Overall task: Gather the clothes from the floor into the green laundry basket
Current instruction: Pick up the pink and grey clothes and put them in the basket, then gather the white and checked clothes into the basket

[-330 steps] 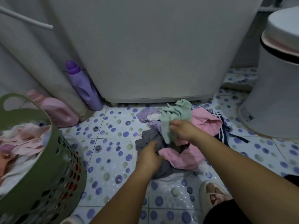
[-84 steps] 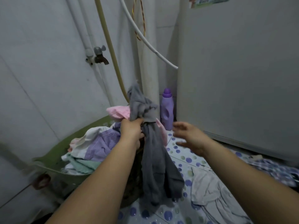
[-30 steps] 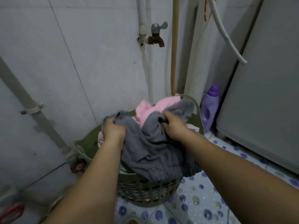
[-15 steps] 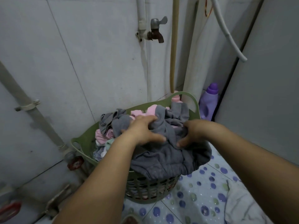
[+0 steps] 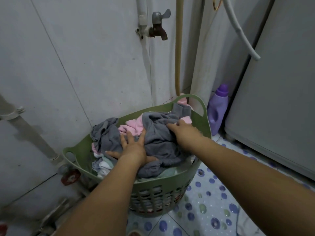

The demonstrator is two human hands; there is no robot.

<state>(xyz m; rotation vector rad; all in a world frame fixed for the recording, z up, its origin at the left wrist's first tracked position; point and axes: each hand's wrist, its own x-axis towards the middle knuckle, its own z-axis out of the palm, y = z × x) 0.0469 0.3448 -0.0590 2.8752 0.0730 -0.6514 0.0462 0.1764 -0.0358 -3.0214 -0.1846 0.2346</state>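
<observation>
Hands (image 5: 134,147) now flat on gray garment (image 5: 160,143)

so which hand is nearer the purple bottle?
Right. The right hand presses the grey garment at the basket's far side, toward the purple bottle; the left hand lies mid-pile, farther away.

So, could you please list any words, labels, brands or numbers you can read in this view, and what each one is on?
None can be read.
purple detergent bottle: no label faces the camera.
green laundry basket: plain plastic, no marking.
grey garment under both hands: no print showing.
wall tap: no lettering visible.
</observation>
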